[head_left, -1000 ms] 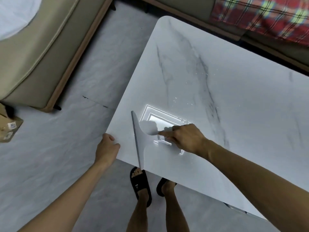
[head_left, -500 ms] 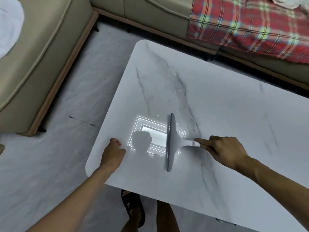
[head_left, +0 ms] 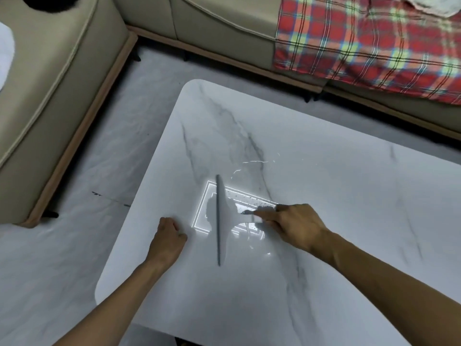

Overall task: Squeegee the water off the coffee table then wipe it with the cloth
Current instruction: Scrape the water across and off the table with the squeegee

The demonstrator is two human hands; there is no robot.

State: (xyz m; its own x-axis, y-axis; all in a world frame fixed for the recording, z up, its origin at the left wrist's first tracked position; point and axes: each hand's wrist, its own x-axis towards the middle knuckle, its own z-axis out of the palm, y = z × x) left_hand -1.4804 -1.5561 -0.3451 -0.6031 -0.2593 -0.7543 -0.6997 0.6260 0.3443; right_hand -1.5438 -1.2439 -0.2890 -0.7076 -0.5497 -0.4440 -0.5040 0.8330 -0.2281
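Note:
A white marble coffee table fills the middle of the view. On it stands a grey squeegee, its long blade running near to far and touching the tabletop. My right hand grips the squeegee's handle from the right. Water droplets and thin streaks glint on the marble just right of and beyond the blade, over a bright ceiling-light reflection. My left hand rests on the table left of the blade with its fingers curled under, holding nothing. No cloth shows on the table.
A beige sofa wraps the left and far sides. A red plaid blanket lies over the sofa at the far right, with a pale crumpled fabric above it. Grey marble-look floor lies to the left.
The squeegee went from the table's left edge out to the right, then came back left a little. My left hand moved from the table's edge onto the top.

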